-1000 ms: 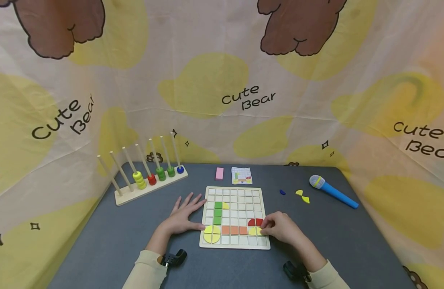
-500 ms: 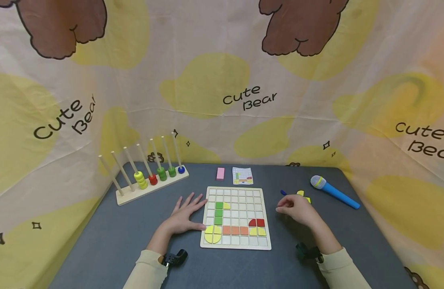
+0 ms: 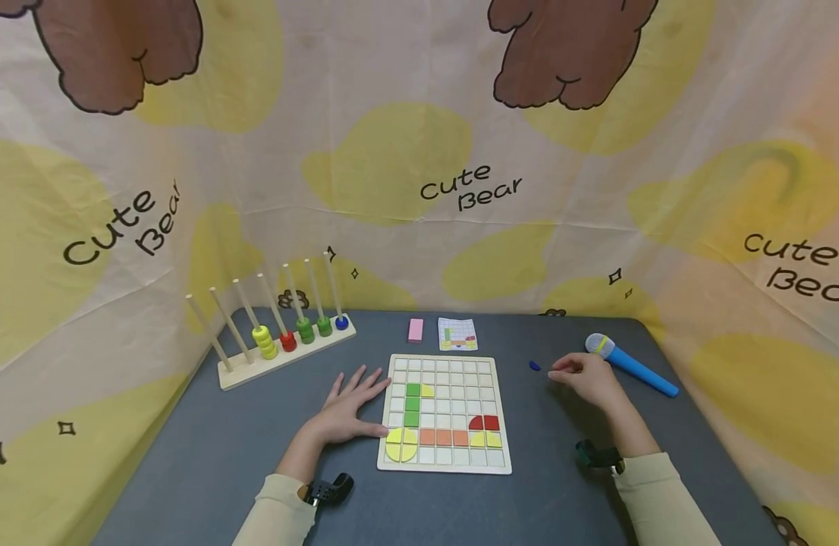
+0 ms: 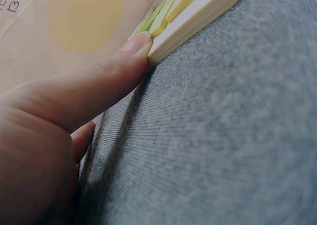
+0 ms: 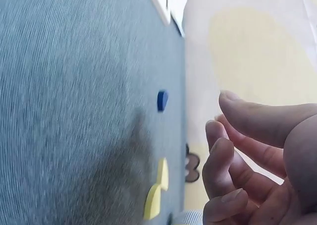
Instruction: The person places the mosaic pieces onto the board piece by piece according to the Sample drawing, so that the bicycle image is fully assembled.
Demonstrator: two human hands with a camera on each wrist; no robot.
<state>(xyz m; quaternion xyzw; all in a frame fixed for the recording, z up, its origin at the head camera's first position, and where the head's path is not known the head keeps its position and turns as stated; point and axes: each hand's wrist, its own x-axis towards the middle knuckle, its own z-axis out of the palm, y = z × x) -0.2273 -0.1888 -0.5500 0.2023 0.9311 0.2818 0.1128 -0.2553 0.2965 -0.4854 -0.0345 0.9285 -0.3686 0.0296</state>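
A square wooden board (image 3: 450, 379) lies mid-table, bearing yellow, green, orange and red flat pieces. At its left edge, my left hand (image 3: 347, 413) rests with fingers spread; the thumb (image 4: 133, 49) touches the board's side in the left wrist view. My right hand (image 3: 590, 377) hovers right of the board, fingers loosely bent and holding nothing. In the right wrist view, its thumb and fingertips are apart. A small blue piece (image 3: 534, 365) lies just left of that hand. Two yellow pieces (image 5: 152, 202) show in the right wrist view; the hand hides them in the head view.
A blue toy microphone (image 3: 634, 366) lies at the right. At the back are a pink block (image 3: 416, 330) and a pattern card (image 3: 457, 334). A peg abacus (image 3: 283, 353) with coloured beads stands back left. Patterned cloth (image 3: 392, 174) hangs behind the table.
My right hand has left a yellow piece on the board's right side and moved right and away, over the loose yellow pieces. My left hand stays at the board's edge.
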